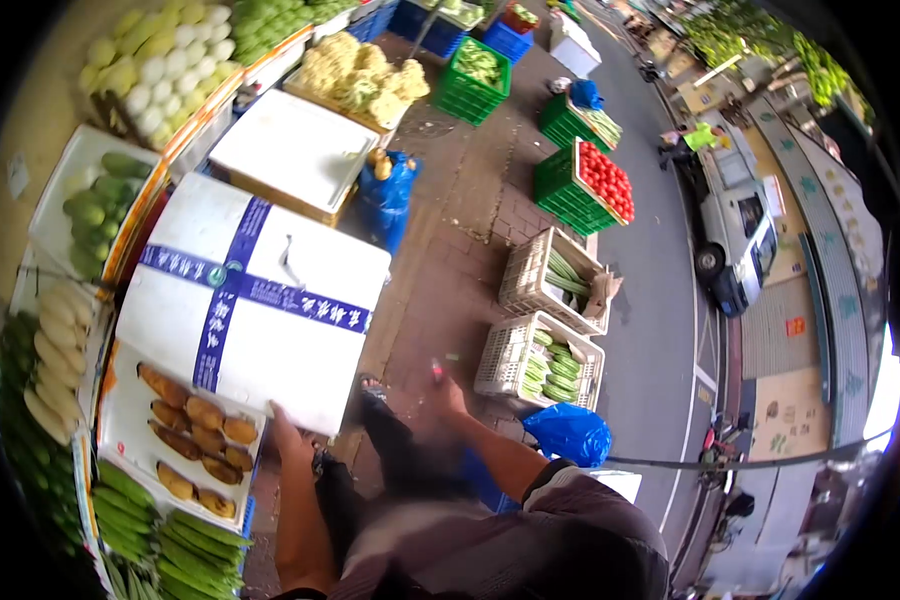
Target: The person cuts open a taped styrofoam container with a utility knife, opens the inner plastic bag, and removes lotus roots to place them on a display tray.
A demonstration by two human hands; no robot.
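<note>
My left hand (288, 436) is at the near edge of a large white foam box (310, 350), a finger on its rim and the others partly hidden; it appears to grip the edge. The box is closed with crossed bands of blue printed tape (232, 278). My right hand (450, 398) is held out over the brick pavement, right of the box. Its fingers are closed round a small red-pink thing (437, 372), too small and blurred to name. Beside my left hand lies a white tray (113, 425) of brown root vegetables (195, 425).
White crates (485, 370) of green gourds stand at right, below a green crate (562, 190) of tomatoes. Blue plastic bags (568, 433) lie near my right arm. Vegetable trays line the left, with cucumbers (100, 215) among them. A white vehicle (735, 225) is on the road.
</note>
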